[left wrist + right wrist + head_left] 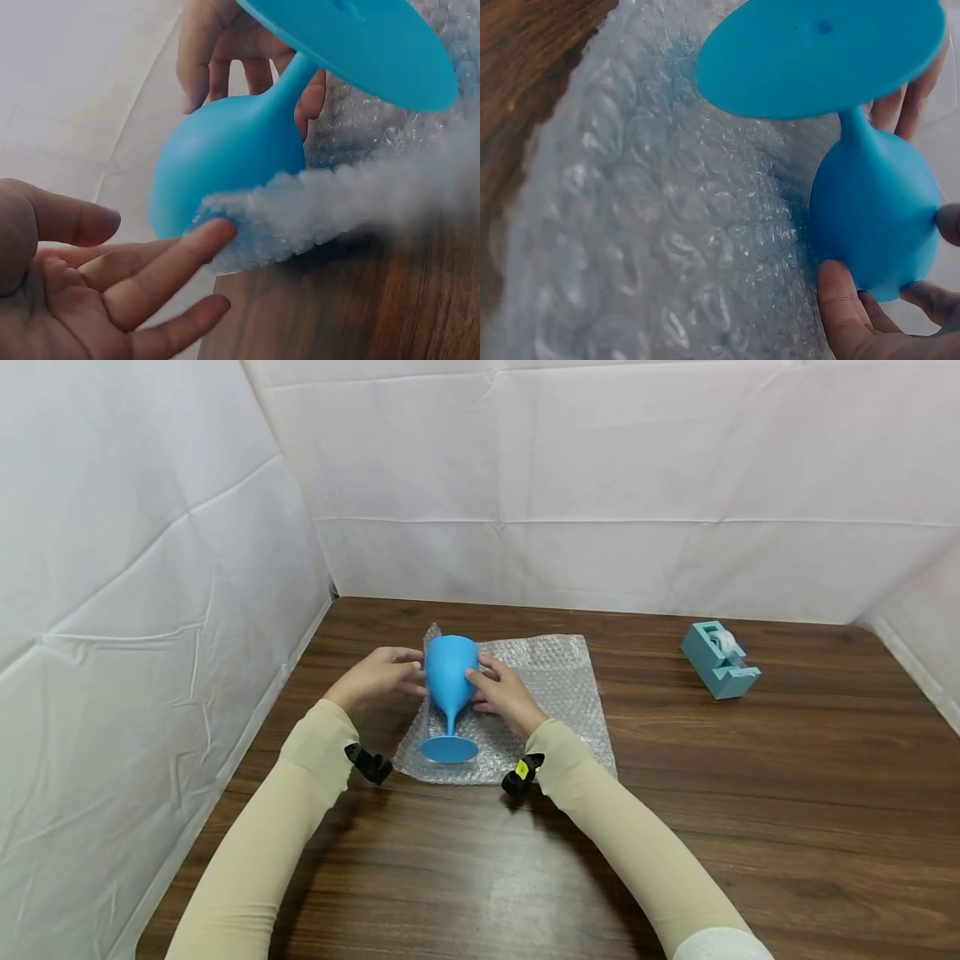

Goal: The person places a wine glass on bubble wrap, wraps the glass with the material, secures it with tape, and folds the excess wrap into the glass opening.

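A blue plastic wine goblet (452, 670) lies on a sheet of bubble wrap (558, 693), its foot toward me and its bowl away. My right hand (512, 700) holds the bowl from the right, thumb on top and fingers along the side, as the right wrist view shows on the goblet (877, 214). On the left, my left hand (381, 678) has its fingers extended beside the bowl. In the left wrist view, a fingertip of the left hand (124, 296) touches the raised edge of the bubble wrap (300, 210) against the goblet.
A light-blue tape dispenser (720, 660) with a roll of clear tape stands at the back right of the dark wooden table (787, 793). White sheeting (600, 485) hangs behind the table and along the left side. Each wrist wears a small black camera.
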{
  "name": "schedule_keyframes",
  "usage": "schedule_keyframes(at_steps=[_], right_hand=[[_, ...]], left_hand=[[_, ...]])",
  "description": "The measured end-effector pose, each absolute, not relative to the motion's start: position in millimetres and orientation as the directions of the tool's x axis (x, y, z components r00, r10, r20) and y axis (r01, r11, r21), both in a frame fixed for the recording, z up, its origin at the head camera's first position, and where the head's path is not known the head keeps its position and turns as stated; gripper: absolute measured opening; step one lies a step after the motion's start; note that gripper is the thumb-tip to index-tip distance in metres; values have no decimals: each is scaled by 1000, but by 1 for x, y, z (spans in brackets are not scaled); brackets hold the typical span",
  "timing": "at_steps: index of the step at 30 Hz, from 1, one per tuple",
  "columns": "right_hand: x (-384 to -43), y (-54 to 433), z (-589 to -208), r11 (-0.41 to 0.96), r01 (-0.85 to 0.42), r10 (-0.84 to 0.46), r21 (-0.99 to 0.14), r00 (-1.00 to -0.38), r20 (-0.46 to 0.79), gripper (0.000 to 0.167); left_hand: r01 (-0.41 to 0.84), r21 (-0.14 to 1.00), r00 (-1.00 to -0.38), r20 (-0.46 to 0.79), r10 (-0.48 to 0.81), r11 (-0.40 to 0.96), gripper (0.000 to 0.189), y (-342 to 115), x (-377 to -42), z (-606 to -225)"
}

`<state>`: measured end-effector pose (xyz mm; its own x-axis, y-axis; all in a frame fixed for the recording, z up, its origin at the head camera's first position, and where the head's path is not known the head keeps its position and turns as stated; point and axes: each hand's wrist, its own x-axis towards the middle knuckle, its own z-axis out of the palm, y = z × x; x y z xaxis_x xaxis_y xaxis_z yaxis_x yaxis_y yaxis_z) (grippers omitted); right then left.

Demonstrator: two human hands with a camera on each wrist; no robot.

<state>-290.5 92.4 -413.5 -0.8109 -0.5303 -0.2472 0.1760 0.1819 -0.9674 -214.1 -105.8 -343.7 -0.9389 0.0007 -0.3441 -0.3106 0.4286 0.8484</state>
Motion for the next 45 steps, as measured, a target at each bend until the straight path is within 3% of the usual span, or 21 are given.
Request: schedule_keyframes(at_steps=[11, 27, 32, 40, 45], right_hand=[[-296, 101, -416, 162, 239, -549, -957, -784, -289, 64], [-301, 108, -416, 171, 242, -575, -955, -763, -296, 63], [-303, 111, -418, 163, 248, -580, -955, -759, -296, 62], [-302, 118, -418, 128, 256, -590, -958, -757, -281, 58], [-303, 120, -419, 121, 255, -592, -959, -758, -276, 56]], left_hand=[[-301, 882, -954, -277, -119, 363, 47, -98, -221, -356], [-254, 814, -966, -187, -179, 522, 46, -85, -223, -364], [-273, 792, -961, -197, -196, 546, 50, -83, -223, -366], [-360, 774, -933, -294, -208, 521, 73, -82, -226, -368], [-371, 771, -928, -325, -182, 517, 75, -81, -229, -369]])
